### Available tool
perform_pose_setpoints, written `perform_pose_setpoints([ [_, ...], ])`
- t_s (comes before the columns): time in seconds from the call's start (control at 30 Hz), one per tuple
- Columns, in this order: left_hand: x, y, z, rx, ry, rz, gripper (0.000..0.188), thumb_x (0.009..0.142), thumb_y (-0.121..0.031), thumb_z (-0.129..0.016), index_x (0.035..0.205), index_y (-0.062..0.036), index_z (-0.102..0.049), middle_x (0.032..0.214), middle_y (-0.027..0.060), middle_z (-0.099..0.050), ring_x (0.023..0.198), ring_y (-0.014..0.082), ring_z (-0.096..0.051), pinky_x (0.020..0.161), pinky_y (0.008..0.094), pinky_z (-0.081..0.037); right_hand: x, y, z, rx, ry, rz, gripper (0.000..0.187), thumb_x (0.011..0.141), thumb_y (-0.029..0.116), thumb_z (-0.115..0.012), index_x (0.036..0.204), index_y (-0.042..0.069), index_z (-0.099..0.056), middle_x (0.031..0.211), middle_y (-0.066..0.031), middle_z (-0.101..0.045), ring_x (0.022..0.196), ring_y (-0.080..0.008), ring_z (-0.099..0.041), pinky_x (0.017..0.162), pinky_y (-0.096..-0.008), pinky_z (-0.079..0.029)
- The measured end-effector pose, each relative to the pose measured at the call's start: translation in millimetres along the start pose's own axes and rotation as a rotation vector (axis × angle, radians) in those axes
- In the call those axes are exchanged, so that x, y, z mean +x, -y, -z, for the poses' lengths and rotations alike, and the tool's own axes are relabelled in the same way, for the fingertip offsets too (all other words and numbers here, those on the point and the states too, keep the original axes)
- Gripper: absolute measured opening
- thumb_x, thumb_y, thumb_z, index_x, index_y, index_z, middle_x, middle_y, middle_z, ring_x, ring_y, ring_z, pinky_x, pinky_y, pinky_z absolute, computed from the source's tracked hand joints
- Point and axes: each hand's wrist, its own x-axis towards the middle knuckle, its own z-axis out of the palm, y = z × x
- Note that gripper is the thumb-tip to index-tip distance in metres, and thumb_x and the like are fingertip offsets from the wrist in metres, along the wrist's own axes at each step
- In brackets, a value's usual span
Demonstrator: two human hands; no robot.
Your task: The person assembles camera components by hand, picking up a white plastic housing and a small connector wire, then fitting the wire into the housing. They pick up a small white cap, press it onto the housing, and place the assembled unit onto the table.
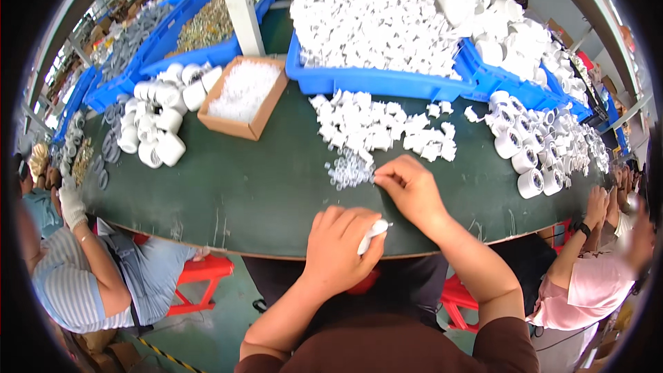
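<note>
My left hand (340, 247) is closed around a small white plastic part (373, 236) near the table's front edge. A thin pin-like tip sticks out of the part's upper end, and my fingers hide the rest. My right hand (413, 190) is at the right edge of a small heap of translucent ring-like pieces (349, 169). Its thumb and forefinger are pinched together; what lies between them is too small to tell. Just beyond that heap is a larger loose pile of white plastic pieces (362, 121).
A blue bin (387, 83) heaped with white pieces stands behind the pile. A cardboard box (252, 121) of translucent bits is at left, beside white round fittings (166, 148). White cylindrical parts (525, 159) lie at right. Co-workers sit on both sides; a gloved hand (71, 206) shows at left.
</note>
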Motion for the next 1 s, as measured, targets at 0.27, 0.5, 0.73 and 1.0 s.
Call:
perform_pose_setpoints([
  [0.27, 4, -9, 3, 0.014, 0.056, 0.027, 0.024, 0.081, -0.016, -0.075, 0.104, -0.011, -0.068, 0.102, 0.0034, -0.071, 0.088, 0.0266, -0.06, 0.079, 0.0394, -0.046, -13, 9, 30, 0.557, 0.064, -0.354, 0.009, 0.097, 0.007, -0.068, 0.104, 0.001, -0.069, 0.093, -0.0047, -0.072, 0.084, -0.0096, -0.066, 0.077, -0.0265, -0.054],
  [0.5, 7, -11, 2, 0.067, 0.068, 0.016, 0.022, 0.08, -0.015, -0.074, 0.101, -0.0121, -0.068, 0.098, 0.002, -0.07, 0.086, 0.026, -0.06, 0.078, 0.0391, -0.045, -52, 31, 44, 0.888, 0.335, -0.409, 0.016, 0.097, 0.003, -0.066, 0.111, 0.001, -0.072, 0.112, -0.0055, -0.069, 0.104, -0.0134, -0.065, 0.094, -0.0269, -0.052],
  [0.73, 10, -12, -3, 0.104, 0.094, 0.003, 0.022, 0.078, -0.016, -0.074, 0.097, -0.0123, -0.065, 0.095, 0.0019, -0.068, 0.084, 0.0268, -0.059, 0.074, 0.0398, -0.043, -63, 30, 33, 0.862, 0.259, -0.352, 0.016, 0.096, 0.003, -0.069, 0.109, 0.006, -0.078, 0.116, -0.0066, -0.064, 0.105, -0.014, -0.062, 0.093, -0.0281, -0.05],
  [1.0, 7, -9, -2, 0.084, 0.101, -0.01, 0.028, 0.078, -0.015, -0.074, 0.099, -0.0074, -0.056, 0.101, 0.0089, -0.064, 0.086, 0.0306, -0.06, 0.076, 0.0424, -0.043, -54, 26, 32, 0.894, 0.36, -0.347, 0.016, 0.096, 0.003, -0.069, 0.11, 0.004, -0.076, 0.113, -0.0065, -0.067, 0.108, -0.0152, -0.063, 0.094, -0.0288, -0.051],
])
